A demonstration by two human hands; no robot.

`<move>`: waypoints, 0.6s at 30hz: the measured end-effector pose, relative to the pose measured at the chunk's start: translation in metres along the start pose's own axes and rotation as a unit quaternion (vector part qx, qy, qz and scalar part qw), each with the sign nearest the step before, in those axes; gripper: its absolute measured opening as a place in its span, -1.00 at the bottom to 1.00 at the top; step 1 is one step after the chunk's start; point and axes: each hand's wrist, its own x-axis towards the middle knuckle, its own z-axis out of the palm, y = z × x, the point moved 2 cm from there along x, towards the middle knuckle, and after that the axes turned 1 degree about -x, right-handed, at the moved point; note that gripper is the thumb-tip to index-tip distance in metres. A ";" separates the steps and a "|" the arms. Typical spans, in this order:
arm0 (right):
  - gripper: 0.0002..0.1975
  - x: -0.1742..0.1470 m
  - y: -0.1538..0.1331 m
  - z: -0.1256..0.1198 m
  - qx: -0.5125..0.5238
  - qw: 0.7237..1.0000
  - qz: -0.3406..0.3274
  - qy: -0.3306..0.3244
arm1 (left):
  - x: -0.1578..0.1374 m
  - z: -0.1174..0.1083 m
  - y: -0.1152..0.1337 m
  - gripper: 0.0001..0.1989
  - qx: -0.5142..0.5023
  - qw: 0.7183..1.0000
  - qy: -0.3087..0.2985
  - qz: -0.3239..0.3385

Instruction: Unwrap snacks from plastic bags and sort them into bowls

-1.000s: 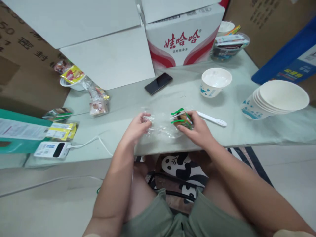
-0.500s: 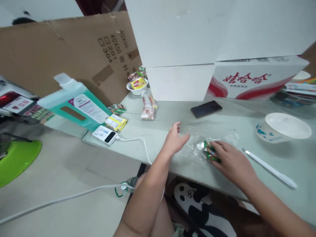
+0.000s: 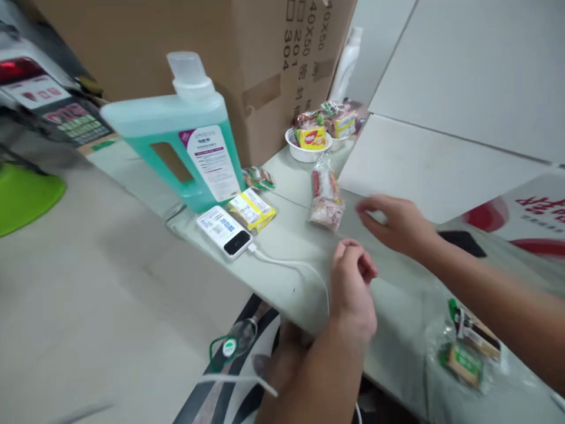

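My right hand point(image 3: 395, 227) is over the table with thumb and fingers apart and nothing between them. Just left of its fingertips lies a clear-wrapped snack packet point(image 3: 326, 200), apart from the hand. Nearer to me, my left hand point(image 3: 353, 282) has its fingers curled in, and nothing shows in them. At the lower right, a green-and-brown small packet point(image 3: 463, 362) and a dark-and-tan one point(image 3: 477, 335) lie on a clear plastic bag point(image 3: 436, 341), below my right forearm.
A bottle of green liquid point(image 3: 207, 159) stands at the left, with a yellow packet point(image 3: 251, 209) and a white cabled device point(image 3: 224, 231) before it. White bowls of snacks point(image 3: 304, 154) sit by the cardboard box point(image 3: 260, 65). A phone point(image 3: 463, 242) lies behind my right arm.
My right hand has let go of the green packets and moved left toward the clear-wrapped snack. My left hand's fingers have curled in. The view has turned left.
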 end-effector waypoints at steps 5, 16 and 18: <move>-0.59 0.166 -0.003 0.057 -0.080 0.994 -0.009 -0.080 | 0.013 -0.005 0.004 -0.74 -0.018 0.999 0.022 0.017; -0.71 0.261 0.020 0.109 -0.072 0.991 0.101 -0.055 | 0.040 -0.011 0.012 -0.70 0.014 0.998 0.057 -0.023; -0.66 0.268 0.025 0.100 -0.051 0.993 0.107 -0.001 | 0.040 -0.010 0.013 -0.72 0.017 0.999 0.050 -0.006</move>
